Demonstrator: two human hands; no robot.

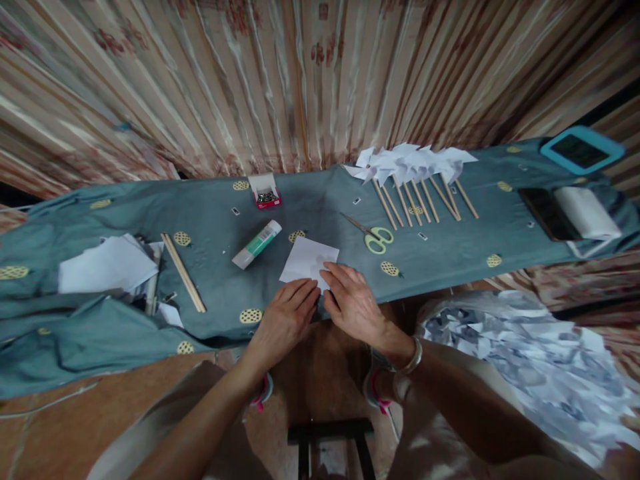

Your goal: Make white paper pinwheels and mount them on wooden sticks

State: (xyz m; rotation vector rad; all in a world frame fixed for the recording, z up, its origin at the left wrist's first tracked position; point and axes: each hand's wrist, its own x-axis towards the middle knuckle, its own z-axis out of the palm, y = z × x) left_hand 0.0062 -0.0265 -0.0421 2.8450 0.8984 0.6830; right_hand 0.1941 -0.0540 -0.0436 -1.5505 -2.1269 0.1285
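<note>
A small white square of paper [309, 257] lies on the teal cloth [210, 213] near the table's front edge. My left hand [283, 318] rests at the paper's near left corner, fingers together and pressing down on it. My right hand [351, 302] lies flat on the near right edge of the same paper, fingers stretched out. A glue stick [257, 244] lies just left of the paper. Green-handled scissors [373, 235] lie to its right.
A row of white paper pinwheels on wooden sticks [419, 180] lies at the back right. A small box of pins [265, 192], loose sticks [183, 272], paper sheets [103, 265], a tablet [581, 150], a phone [547, 213] and a bag of paper scraps [530, 360] surround the spot.
</note>
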